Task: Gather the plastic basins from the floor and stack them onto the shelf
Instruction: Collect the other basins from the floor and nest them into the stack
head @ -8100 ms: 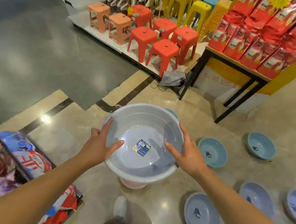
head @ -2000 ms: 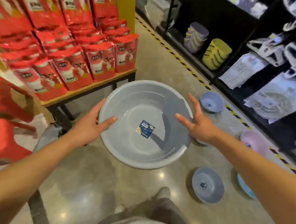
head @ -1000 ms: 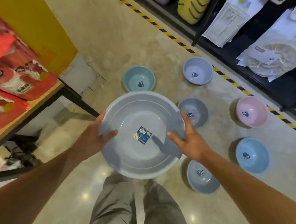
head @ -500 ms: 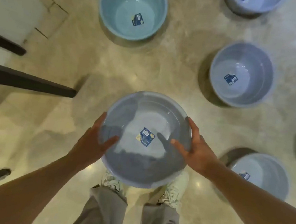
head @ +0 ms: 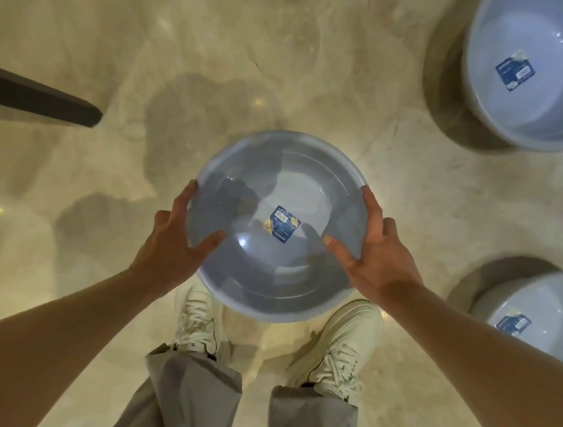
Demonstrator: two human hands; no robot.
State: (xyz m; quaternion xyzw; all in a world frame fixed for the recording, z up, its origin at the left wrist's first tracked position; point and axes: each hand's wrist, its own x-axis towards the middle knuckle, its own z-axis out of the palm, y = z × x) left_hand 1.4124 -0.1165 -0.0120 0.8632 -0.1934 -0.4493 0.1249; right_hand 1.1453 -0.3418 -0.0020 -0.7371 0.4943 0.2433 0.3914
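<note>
Round grey-blue plastic basin at centre, gripped at rim: left hand at 9 o'clock, right hand at 3 o'clock, thumbs inside, above white sneakers.

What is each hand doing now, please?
Left hand: closed on the left rim of the grey basin.
Right hand: closed on its right rim.

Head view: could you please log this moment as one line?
left hand: gripping rim | right hand: gripping rim | held: round grey-blue plastic basin, above shoes | floor: two pale blue basins at right
</note>
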